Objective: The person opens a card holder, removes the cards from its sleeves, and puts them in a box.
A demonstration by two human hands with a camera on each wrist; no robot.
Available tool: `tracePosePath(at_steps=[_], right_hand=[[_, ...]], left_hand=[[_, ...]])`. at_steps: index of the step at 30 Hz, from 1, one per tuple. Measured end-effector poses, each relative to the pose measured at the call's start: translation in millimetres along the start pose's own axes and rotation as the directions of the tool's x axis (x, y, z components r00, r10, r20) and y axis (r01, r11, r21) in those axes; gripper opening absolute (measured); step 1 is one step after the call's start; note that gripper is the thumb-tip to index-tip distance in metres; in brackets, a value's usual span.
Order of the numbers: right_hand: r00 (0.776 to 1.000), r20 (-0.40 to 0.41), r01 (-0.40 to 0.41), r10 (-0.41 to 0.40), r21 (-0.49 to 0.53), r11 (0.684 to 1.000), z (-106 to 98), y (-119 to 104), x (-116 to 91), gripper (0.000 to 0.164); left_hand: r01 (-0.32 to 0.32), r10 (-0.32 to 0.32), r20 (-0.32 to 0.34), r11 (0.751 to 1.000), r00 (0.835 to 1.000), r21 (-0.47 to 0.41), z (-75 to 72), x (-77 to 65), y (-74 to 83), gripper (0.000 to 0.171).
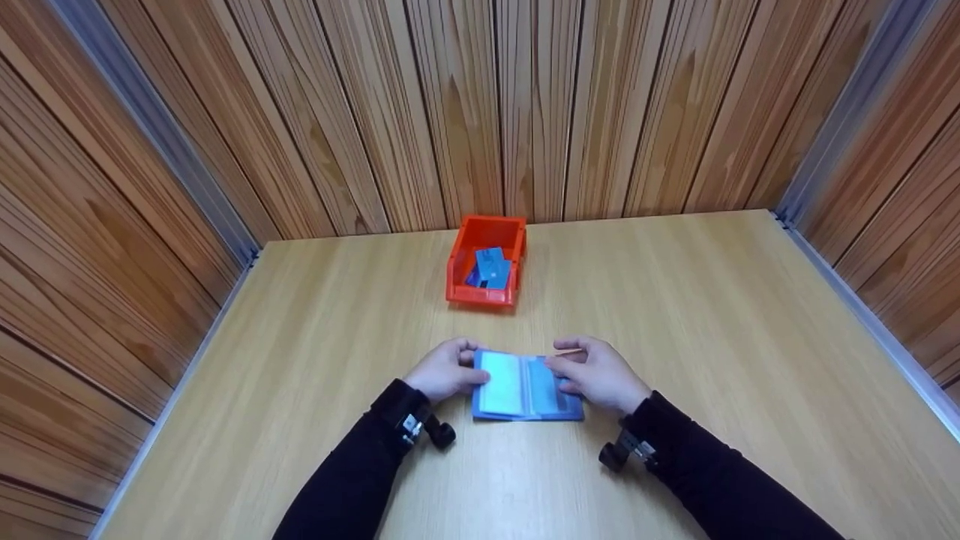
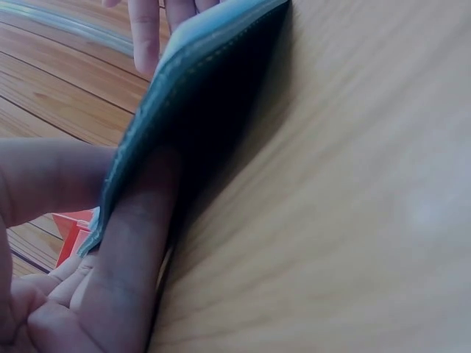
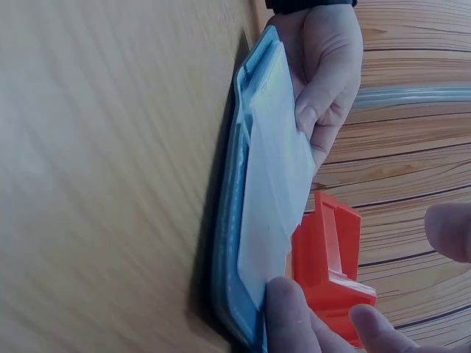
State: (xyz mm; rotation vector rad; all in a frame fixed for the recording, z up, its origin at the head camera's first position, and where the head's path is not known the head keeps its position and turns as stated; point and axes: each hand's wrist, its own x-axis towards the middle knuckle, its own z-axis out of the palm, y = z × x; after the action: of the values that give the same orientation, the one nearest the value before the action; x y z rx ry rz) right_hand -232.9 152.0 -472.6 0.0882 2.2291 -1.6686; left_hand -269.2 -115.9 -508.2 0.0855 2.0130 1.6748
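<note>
A blue card holder with clear plastic sleeves lies spread open on the table. My left hand pinches its left edge, thumb over the sleeve and fingers underneath. From the left wrist view, the raised edge of the card holder passes between thumb and finger. My right hand is over the right half, fairly straight fingers touching the page. In the right wrist view one fingertip rests at the sleeve's edge, while another finger stands off the holder.
Beyond the hands stands an orange-red bin with several blue cards inside. Wood-panelled walls enclose the back and sides of the light wooden table.
</note>
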Motion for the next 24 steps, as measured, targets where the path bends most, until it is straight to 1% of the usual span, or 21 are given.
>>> tracePosePath(at_steps=[4, 7, 9, 11, 16, 19, 21, 24], right_hand=[[0.999, 0.034, 0.028, -0.03, 0.067, 0.997, 5, 0, -3, 0.053], [0.998, 0.053, 0.036, -0.04, 0.074, 0.997, 9, 1, -5, 0.052], [0.998, 0.054, 0.038, -0.04, 0.045, 0.998, 10, 1, -5, 0.053], [0.998, 0.045, 0.047, -0.047, -0.012, 0.999, 11, 1, -4, 0.052], [0.997, -0.008, 0.07, -0.072, -0.141, 0.988, 7, 2, -2, 0.052], [0.996, -0.031, 0.082, -0.09, -0.184, 0.979, 2, 2, -2, 0.051], [0.995, -0.029, 0.092, -0.1, -0.208, 0.974, -1, 2, -2, 0.052], [0.996, -0.032, 0.08, -0.089, -0.223, 0.972, -5, 0, -3, 0.053]], left_hand=[[-0.018, 0.018, 0.011, 1.0, 1.0, -0.013, 0.5, 0.3, -1.9, 0.044], [-0.028, 0.029, 0.017, 0.999, 0.999, -0.018, 1.4, 0.6, -2.7, 0.044], [-0.031, 0.031, 0.016, 0.999, 0.999, -0.022, 2.0, 0.9, -2.9, 0.043], [-0.028, 0.028, 0.012, 0.999, 1.0, -0.021, 2.0, 0.9, -2.5, 0.043], [-0.004, 0.004, 0.006, 1.0, 1.0, -0.011, 1.5, 0.2, -1.0, 0.044], [0.006, -0.006, 0.003, 1.0, 1.0, -0.005, 1.1, -0.1, -0.5, 0.044], [0.007, -0.007, 0.003, 1.0, 1.0, -0.008, 1.0, 0.0, -0.6, 0.044], [0.006, -0.006, 0.004, 1.0, 1.0, -0.018, 0.7, 0.4, -1.1, 0.044]])
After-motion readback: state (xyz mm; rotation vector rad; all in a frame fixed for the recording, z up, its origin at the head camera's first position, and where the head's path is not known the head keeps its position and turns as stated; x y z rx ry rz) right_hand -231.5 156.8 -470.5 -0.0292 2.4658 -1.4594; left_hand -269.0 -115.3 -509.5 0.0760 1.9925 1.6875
